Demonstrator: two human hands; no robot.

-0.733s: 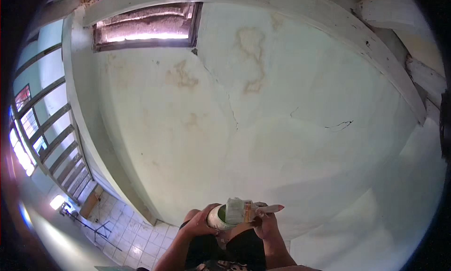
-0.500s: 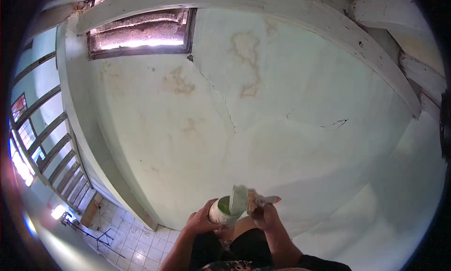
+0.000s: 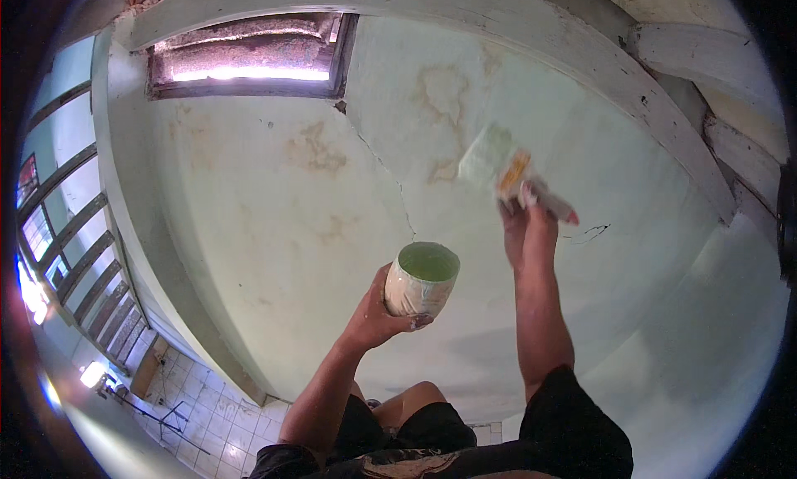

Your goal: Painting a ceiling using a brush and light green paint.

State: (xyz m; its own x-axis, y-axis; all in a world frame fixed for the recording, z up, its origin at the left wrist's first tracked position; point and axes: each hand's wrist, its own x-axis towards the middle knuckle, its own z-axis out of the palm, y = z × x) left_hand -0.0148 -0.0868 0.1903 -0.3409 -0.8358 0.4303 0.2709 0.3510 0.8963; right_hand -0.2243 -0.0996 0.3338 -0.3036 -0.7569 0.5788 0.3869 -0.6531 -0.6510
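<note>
My left hand [image 3: 378, 311] is wrapped round a paint-streaked whitish container [image 3: 418, 295], held tilted in front of me with pale green paint inside. Raised higher and to the right, my right hand [image 3: 529, 216] grips a wide paintbrush [image 3: 515, 173] by its handle. The brush's bristles, loaded with pale green, are slightly blurred and lie over the wall [image 3: 315, 230] beside a brown stain [image 3: 440, 97]. Whether the bristle tips touch the wall I cannot tell.
A dark-framed window opening [image 3: 249, 56] sits at the upper left, with a long crack [image 3: 378, 155] running below it. A thick beam [image 3: 465, 6] crosses the top. At far left are a slatted railing [image 3: 70, 222], a bright lamp on a stand [image 3: 94, 374] and floor tiles [image 3: 224, 413].
The paintbrush has left the container's mouth and swung up and right to the wall. My left hand has lifted the container higher and slightly right.
</note>
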